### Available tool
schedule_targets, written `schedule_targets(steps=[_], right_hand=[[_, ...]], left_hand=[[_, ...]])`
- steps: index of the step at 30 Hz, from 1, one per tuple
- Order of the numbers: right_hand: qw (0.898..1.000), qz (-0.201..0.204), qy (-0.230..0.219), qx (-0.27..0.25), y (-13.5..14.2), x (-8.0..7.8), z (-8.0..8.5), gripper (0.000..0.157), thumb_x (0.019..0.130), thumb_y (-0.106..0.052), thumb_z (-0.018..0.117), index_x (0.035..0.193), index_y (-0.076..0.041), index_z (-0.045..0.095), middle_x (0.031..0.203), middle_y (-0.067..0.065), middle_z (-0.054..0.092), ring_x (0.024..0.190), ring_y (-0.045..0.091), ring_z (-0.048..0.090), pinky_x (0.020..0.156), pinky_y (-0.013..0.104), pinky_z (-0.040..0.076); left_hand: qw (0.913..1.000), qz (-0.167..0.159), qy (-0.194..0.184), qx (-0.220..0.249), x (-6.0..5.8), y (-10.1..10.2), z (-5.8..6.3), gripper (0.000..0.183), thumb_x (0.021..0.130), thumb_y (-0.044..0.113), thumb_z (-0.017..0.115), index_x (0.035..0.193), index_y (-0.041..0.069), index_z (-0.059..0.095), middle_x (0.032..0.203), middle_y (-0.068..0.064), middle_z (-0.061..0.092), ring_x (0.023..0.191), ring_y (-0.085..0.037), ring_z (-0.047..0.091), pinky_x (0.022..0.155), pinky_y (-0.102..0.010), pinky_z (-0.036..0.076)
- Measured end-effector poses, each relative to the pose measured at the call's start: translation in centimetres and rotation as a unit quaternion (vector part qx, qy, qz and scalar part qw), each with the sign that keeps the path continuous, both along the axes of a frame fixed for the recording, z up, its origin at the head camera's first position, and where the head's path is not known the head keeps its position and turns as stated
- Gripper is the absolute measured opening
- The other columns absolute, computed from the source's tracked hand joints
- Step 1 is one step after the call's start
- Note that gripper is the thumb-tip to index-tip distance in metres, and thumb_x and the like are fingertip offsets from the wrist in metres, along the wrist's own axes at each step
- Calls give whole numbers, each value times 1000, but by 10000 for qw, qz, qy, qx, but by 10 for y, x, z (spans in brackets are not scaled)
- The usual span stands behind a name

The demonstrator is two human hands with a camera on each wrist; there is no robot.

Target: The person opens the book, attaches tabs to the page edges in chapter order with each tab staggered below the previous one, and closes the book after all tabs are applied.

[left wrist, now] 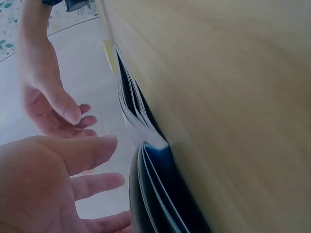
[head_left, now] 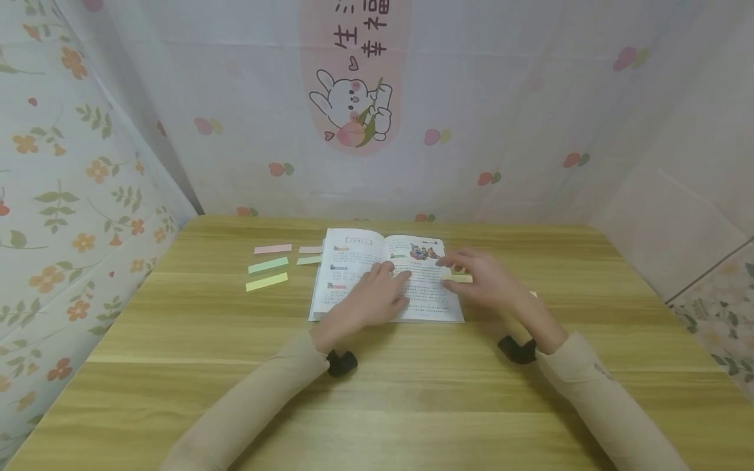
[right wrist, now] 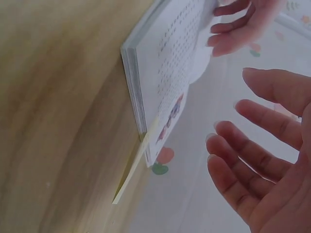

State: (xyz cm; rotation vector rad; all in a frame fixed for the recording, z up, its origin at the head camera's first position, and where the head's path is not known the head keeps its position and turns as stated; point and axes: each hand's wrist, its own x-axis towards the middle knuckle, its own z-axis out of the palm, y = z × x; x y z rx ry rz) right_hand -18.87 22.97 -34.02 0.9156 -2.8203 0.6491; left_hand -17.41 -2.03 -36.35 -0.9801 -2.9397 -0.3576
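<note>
An open book [head_left: 430,307] with printed text and a small coloured picture lies on the table. My left hand [head_left: 377,297] is over its middle, fingers spread and fairly straight, fingertips at the pages. In the left wrist view the left hand [left wrist: 53,179] sits beside the fanned page edges [left wrist: 133,111]. A yellow sticky tab [head_left: 462,279] juts out from the book's right edge; the right wrist view shows this yellow tab [right wrist: 130,170] sloping off the page side. Close by it is my right hand [head_left: 485,281], its fingers loosely bent and nothing between them.
Left of the book lie a pink strip [head_left: 273,249], a green strip [head_left: 268,265] and a yellow strip [head_left: 266,282]. Shorter pink [head_left: 310,250] and green tabs [head_left: 309,260] stick out at the book's left edge. A patterned curtain [head_left: 448,98] hangs behind the wooden table [head_left: 412,405].
</note>
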Motion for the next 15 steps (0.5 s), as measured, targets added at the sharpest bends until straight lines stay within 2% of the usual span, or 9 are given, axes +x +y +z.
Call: schedule_targets(steps=[3, 10, 15], right_hand=[[10000, 86, -1, -1, 0, 3, -2, 35, 91, -17, 76, 123, -5, 69, 122, 14, 66, 99, 32, 64, 81, 46, 54], [9997, 123, -23, 205, 0, 11, -6, 36, 91, -19, 76, 124, -6, 69, 123, 14, 64, 100, 32, 63, 84, 47, 55], [9992, 162, -76, 352, 1, 15, -10, 40, 89, -21, 78, 124, -6, 69, 126, 18, 63, 103, 34, 63, 89, 52, 53]], left_hand=[[10000, 26, -23, 25, 3, -7, 1, 49, 103, 27, 57, 147, 8, 49, 143, -28, 45, 130, -41, 44, 101, -50, 46], [10000, 62, -23, 37, 8, -23, 0, 49, 103, 26, 57, 147, 7, 48, 140, -29, 43, 128, -43, 43, 99, -51, 46], [9997, 147, -60, 193, 11, -36, -2, 47, 101, 23, 58, 144, 6, 50, 137, -28, 44, 124, -42, 42, 100, -52, 44]])
